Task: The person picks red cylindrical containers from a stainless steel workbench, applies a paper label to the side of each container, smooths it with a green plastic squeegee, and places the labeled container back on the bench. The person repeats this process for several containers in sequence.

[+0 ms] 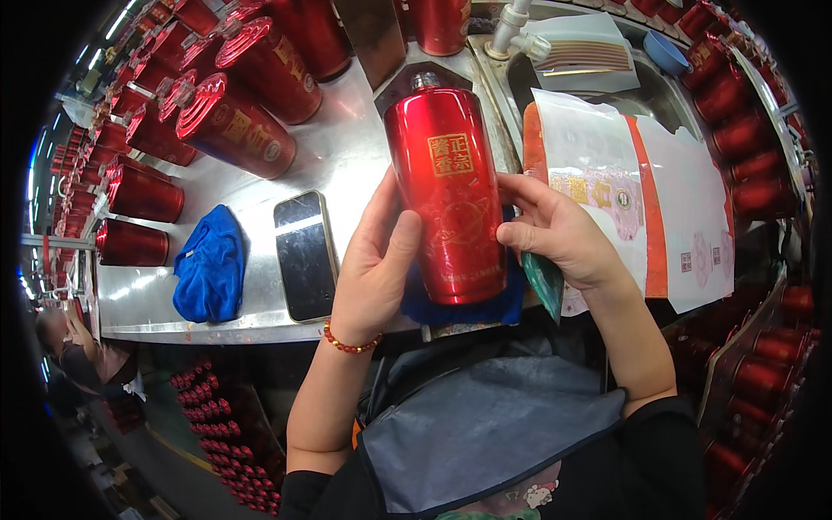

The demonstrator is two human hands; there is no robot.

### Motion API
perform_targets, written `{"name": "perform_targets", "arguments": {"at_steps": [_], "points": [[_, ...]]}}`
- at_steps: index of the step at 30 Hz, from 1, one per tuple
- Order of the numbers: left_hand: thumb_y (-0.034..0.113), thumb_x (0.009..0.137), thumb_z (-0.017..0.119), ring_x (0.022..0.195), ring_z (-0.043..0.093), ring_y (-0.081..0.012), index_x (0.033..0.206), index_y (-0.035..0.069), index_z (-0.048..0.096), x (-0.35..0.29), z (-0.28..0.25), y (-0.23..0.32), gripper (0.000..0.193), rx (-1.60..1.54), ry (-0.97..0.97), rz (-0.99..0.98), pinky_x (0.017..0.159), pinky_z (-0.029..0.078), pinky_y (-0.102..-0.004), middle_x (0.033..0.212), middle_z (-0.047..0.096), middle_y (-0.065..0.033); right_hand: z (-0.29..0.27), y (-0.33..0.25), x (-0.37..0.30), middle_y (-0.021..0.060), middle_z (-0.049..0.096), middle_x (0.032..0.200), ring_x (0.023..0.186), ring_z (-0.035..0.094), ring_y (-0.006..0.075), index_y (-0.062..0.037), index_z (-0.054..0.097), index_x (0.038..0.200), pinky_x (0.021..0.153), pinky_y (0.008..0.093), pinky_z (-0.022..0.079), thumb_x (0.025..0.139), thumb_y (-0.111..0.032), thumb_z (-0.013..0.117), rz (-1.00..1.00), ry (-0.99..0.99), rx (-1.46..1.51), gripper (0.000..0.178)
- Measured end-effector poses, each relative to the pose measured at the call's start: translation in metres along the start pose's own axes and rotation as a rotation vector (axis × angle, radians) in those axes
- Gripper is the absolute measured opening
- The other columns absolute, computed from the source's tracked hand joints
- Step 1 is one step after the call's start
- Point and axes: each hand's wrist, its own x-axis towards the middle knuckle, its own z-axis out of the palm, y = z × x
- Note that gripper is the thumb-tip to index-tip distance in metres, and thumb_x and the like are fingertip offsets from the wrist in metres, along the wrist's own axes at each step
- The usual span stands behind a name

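A glossy red bottle point(451, 199) with gold markings and a clear neck stands out before me, its neck toward the far side. My left hand point(381, 251) grips its left side, thumb on the front. On the opposite side, my right hand point(563, 230) has its thumb and fingers closed against the bottle. Beneath the right palm a flat, pointed green piece point(543, 282) sticks out toward me; it looks tucked into that hand, though its upper part is hidden. Under the bottle's base lies a blue cloth point(511, 305), mostly covered.
A phone point(305, 256) and another blue cloth point(211, 267) lie on the metal table point(251, 195). Several red bottles point(238, 130) crowd the far left. At right, printed transfer sheets point(598, 186) rest by a sink point(676, 104) with a white tap point(511, 30) and blue bowl point(666, 54).
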Motion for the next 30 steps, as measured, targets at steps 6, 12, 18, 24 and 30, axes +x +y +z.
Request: {"name": "perform_targets", "arguments": {"at_steps": [6, 12, 18, 24, 30], "points": [[0.021, 0.107, 0.056, 0.146, 0.04, -0.0212, 0.161, -0.002, 0.022, -0.001, 0.0, 0.001, 0.068, 0.029, -0.016, -0.005, 0.119, 0.033, -0.0361, 0.16, 0.039, -0.0139, -0.002, 0.003, 0.002, 0.0173, 0.058, 0.137, 0.113, 0.065, 0.0159, 0.0072, 0.043, 0.149, 0.097, 0.0276, 0.053, 0.09, -0.011, 0.079, -0.001, -0.008, 0.016, 0.071], [0.02, 0.106, 0.058, 0.146, 0.04, -0.0214, 0.162, -0.002, 0.021, -0.001, 0.001, 0.002, 0.07, -0.003, -0.036, -0.011, 0.119, 0.033, -0.0367, 0.16, 0.039, -0.0139, -0.002, 0.0, 0.003, 0.0161, 0.055, 0.139, 0.12, 0.06, 0.0171, 0.0076, 0.04, 0.151, 0.1, 0.0285, 0.051, 0.089, -0.011, 0.08, 0.017, -0.037, 0.036, 0.076], [0.021, 0.106, 0.059, 0.146, 0.04, -0.0221, 0.162, -0.002, 0.021, 0.0, 0.001, 0.003, 0.072, -0.012, -0.041, -0.014, 0.119, 0.034, -0.0373, 0.16, 0.039, -0.0143, -0.002, 0.002, 0.003, 0.0174, 0.058, 0.137, 0.115, 0.065, 0.0179, 0.0072, 0.044, 0.148, 0.098, 0.0288, 0.054, 0.089, -0.01, 0.08, -0.007, -0.03, 0.052, 0.071], [0.019, 0.103, 0.063, 0.143, 0.043, -0.0214, 0.16, -0.003, 0.026, 0.001, 0.002, 0.006, 0.071, -0.005, -0.017, -0.018, 0.119, 0.034, -0.0368, 0.156, 0.043, -0.014, 0.001, -0.004, 0.0, 0.0158, 0.059, 0.136, 0.1, 0.067, 0.0117, 0.0065, 0.044, 0.148, 0.088, 0.0247, 0.055, 0.086, -0.011, 0.083, 0.009, -0.038, 0.006, 0.075], [0.013, 0.102, 0.063, 0.14, 0.046, -0.0193, 0.158, -0.003, 0.03, 0.003, 0.008, 0.011, 0.067, 0.021, 0.019, -0.048, 0.118, 0.036, -0.0358, 0.153, 0.047, -0.0128, 0.005, -0.01, -0.002, 0.0112, 0.057, 0.133, 0.082, 0.059, 0.0055, 0.0071, 0.04, 0.151, 0.075, 0.0205, 0.05, 0.082, -0.007, 0.085, 0.055, -0.024, -0.046, 0.084]]}}
